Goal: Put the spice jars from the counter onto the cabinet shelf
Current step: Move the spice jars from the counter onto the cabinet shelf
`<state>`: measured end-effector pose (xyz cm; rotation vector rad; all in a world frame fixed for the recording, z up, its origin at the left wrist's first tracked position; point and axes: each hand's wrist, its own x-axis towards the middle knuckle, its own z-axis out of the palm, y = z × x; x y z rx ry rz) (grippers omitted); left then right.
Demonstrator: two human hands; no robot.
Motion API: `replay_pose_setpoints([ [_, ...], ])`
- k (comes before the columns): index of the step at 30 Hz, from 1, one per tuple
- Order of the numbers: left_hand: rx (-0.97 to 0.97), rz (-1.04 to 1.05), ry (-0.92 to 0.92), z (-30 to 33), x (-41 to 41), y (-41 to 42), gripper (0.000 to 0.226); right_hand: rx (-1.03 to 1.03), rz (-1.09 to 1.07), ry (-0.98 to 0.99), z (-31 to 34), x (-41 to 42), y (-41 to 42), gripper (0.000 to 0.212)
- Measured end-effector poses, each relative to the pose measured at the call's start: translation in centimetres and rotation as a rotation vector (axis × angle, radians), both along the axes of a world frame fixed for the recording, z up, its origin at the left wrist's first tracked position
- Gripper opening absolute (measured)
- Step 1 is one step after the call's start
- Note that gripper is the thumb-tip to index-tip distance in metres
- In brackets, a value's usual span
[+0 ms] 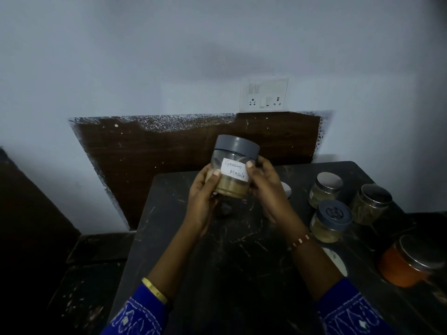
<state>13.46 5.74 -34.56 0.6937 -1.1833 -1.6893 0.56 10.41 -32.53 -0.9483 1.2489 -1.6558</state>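
Observation:
Both hands hold a clear spice jar (233, 165) above the dark counter (229, 262). It has a grey lid, brownish powder at the bottom and a white label reading "Garam Masala". My left hand (204, 197) grips its left side and my right hand (263, 187) grips its right side. Several other jars stand on the counter at the right: a steel-lidded jar (325, 189), a second steel-lidded jar (371, 204), a grey-lidded jar (330, 221) and an orange-filled jar (408, 259). Part of another jar (286, 189) peeks out behind my right hand. No cabinet shelf is in view.
A wall with a brown wooden panel (169, 151) rises behind the counter, with a white socket plate (264, 95) above it. A small dark object (225, 210) lies on the counter under the held jar. Lower dark surfaces lie to the left.

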Motion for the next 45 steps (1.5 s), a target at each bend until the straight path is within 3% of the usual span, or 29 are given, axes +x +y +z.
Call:
replay_pose_setpoints([
  [5,-0.162,0.040,-0.041,4.7,-0.4,-2.2,0.040,-0.088,0.019,0.134,4.8,-0.4,-1.5,0.050],
  [11,-0.523,0.153,-0.140,14.5,-0.1,-5.6,0.039,-0.289,0.000,0.317,14.3,-0.3,-4.7,0.057],
  [15,-0.733,0.256,-0.198,21.6,0.1,-7.5,0.054,-0.429,-0.070,0.488,21.4,0.0,-6.6,0.061],
  [17,-0.803,0.280,-0.188,24.6,0.2,-8.2,0.044,-0.485,-0.082,0.516,24.4,-0.1,-7.7,0.062],
  [21,-0.847,0.353,-0.175,29.8,0.3,-10.0,0.043,-0.563,-0.069,0.489,29.5,-0.2,-9.9,0.071],
  [24,-0.916,0.403,-0.167,33.5,0.2,-11.1,0.041,-0.596,-0.074,0.462,32.8,-0.1,-11.7,0.067],
  [29,-1.034,0.520,-0.259,39.0,-0.2,-13.1,0.036,-0.629,-0.155,0.549,37.6,-0.4,-14.4,0.068],
  [38,-1.052,0.515,-0.331,41.5,-1.4,-18.7,0.049,-0.612,-0.224,0.787,40.0,-0.8,-20.1,0.059],
  [45,-1.032,0.592,-0.580,42.5,-2.7,-23.2,0.059,-0.440,-0.329,0.978,40.9,-2.2,-24.7,0.052],
])
